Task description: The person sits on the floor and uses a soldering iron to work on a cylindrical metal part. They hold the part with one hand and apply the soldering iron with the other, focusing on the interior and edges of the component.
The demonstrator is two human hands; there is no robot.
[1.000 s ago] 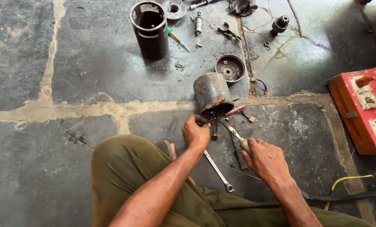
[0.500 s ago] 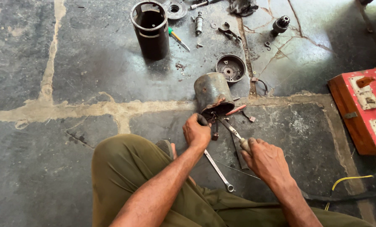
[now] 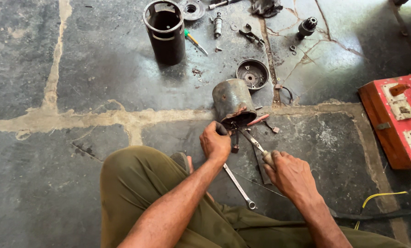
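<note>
Almost nothing has shifted since the earlier frames: both hands keep the same posts at the open mouth of the housing, and the tool tip sits in the same spot.

Nearest the camera, a combination wrench (image 3: 238, 186) lies on the stone floor (image 3: 77, 92) between the forearms, just beside the bent knee.

The left hand (image 3: 216, 143) is closed in a narrow pinch on the near rim of the rusty cylindrical motor housing (image 3: 233, 101), with dark leads (image 3: 235, 138) hanging just beside the fingers. The right hand (image 3: 290, 172) is wrapped shut around the handle of a screwdriver (image 3: 256, 144), whose shaft runs up and left into the housing mouth.

The housing rests on its side at mid-scene, on the pale mortar joint, mouth toward the person. Judged from its thick steel wall, it is heavy and rigid; the corroded skin should give good friction. The outer barrel or rim is the place to hold; the leads look fragile and should not carry load.

Farther out, a round end cap (image 3: 252, 73) lies just beyond the housing. A red box (image 3: 394, 119) sits at right. At far left stands a black upright cylinder (image 3: 165, 30), with a small green-handled screwdriver (image 3: 195, 42) and loose small parts scattered near it.
</note>
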